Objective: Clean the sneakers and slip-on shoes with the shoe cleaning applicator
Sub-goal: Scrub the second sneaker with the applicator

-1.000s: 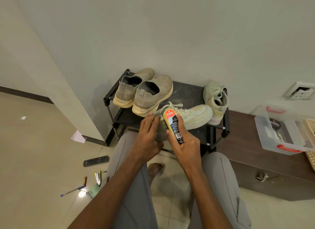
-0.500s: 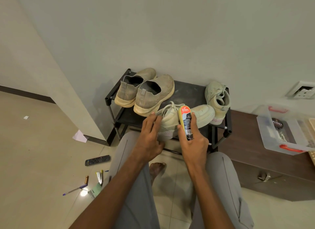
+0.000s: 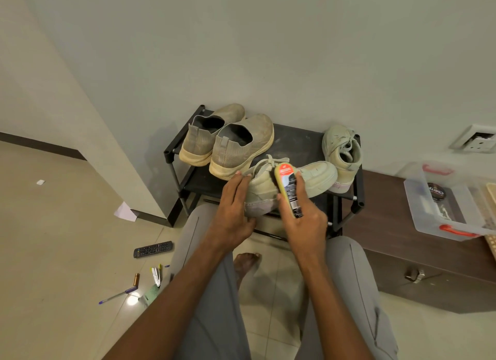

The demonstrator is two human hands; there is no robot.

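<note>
A pale green sneaker (image 3: 314,178) lies on its side at the front of the black shoe rack (image 3: 298,142). My left hand (image 3: 233,209) holds its heel end, fingers laid along the upper. My right hand (image 3: 304,220) grips the yellow shoe cleaning applicator (image 3: 288,188), which lies against the sneaker's side. The second sneaker (image 3: 342,155) leans at the rack's right end. Two beige slip-on shoes (image 3: 228,142) stand at the rack's left, heels toward me.
A clear plastic box (image 3: 451,201) with red handles and a polish tin sits on a dark wooden cabinet (image 3: 418,265) at the right. A remote control (image 3: 153,249), pens and a battery lie on the tiled floor at the left. My knees are below the rack.
My right hand has slid the applicator rightward along the sneaker, from the heel toward the middle. My left hand has stayed on the heel end.
</note>
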